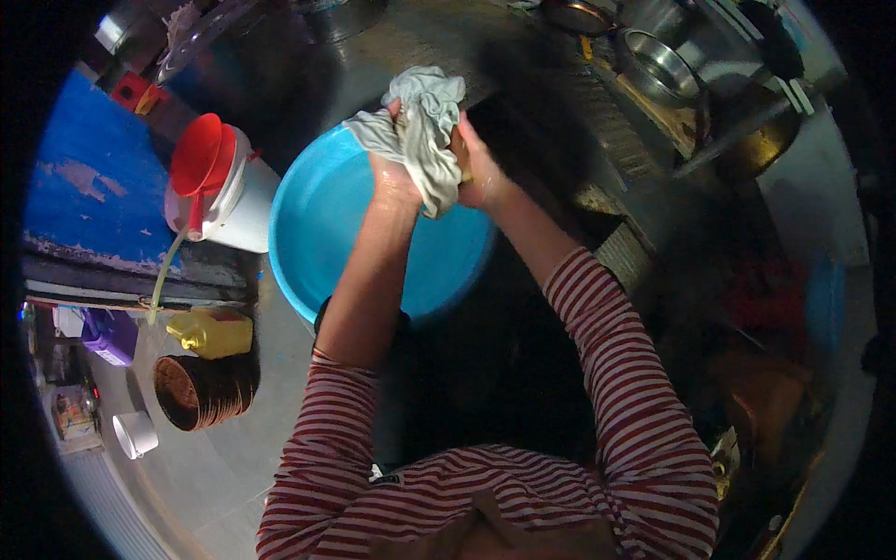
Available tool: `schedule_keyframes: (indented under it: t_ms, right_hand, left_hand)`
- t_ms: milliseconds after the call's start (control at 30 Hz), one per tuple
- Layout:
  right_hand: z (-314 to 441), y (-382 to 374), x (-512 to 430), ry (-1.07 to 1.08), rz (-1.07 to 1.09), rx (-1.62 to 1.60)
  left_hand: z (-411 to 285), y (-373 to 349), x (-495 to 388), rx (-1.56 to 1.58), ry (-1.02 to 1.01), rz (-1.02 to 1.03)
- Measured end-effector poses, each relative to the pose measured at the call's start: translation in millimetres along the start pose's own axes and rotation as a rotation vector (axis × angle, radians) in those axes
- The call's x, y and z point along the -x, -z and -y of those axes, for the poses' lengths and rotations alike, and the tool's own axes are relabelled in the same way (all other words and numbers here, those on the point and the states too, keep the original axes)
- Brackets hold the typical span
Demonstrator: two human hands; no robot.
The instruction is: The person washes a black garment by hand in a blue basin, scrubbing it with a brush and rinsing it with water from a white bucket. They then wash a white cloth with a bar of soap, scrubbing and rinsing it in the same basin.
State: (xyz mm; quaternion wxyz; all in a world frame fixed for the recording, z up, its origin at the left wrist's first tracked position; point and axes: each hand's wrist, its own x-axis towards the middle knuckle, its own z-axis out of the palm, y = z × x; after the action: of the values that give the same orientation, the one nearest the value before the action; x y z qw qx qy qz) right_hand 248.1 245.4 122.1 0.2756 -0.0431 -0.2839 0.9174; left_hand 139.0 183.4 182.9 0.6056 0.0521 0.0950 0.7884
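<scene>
A bunched, pale wet-looking cloth (427, 133) is held up between both hands, over the far part of a round blue basin (329, 210). My left hand (395, 171) grips it from the left, its fingers largely hidden by the folds. On the right side, my right hand (479, 164) presses against the same cloth, thumb pointing up and away from me. One end of the cloth drapes over my left palm, and another part hangs down between my wrists. The basin's interior looks light blue; how much it holds cannot be told.
Left of the basin stands a white bucket (255, 203) with a red plastic dipper (199, 154) on top. A yellow jerrycan (217, 332), a brown ribbed basket (182, 392) and a small white pail (136, 434) are lower left. Metal bowls (661, 66) sit upper right.
</scene>
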Motion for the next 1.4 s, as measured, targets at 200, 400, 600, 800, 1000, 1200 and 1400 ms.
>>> schedule_keyframes:
  t_ms: [200,400,600,800,1000,1200,1400]
  right_hand:
    - [-33,-37,-9,-0.040,-0.054,-0.178]
    - [-21,-26,-20,-0.054,-0.087,-0.154]
    - [-12,-28,-28,0.152,-0.260,-0.117]
    - [-26,-62,-16,0.501,-0.279,0.457]
    - [-21,-76,-16,0.527,-0.525,0.749]
    - [-25,-73,-15,0.648,-0.371,1.499]
    - [-21,-74,-13,0.682,-0.295,1.557]
  left_hand:
    - [-20,5,-5,-0.478,-0.466,-0.080]
    - [-39,14,-3,-1.185,-0.565,-0.019]
    - [-8,7,18,-1.580,-0.596,-0.016]
    - [-4,5,3,-0.930,-0.713,-0.130]
    - [-15,28,0,-0.710,-0.198,-0.333]
    - [-20,51,-3,-0.481,-0.111,-0.274]
    - [-25,50,5,-0.262,0.051,-0.023]
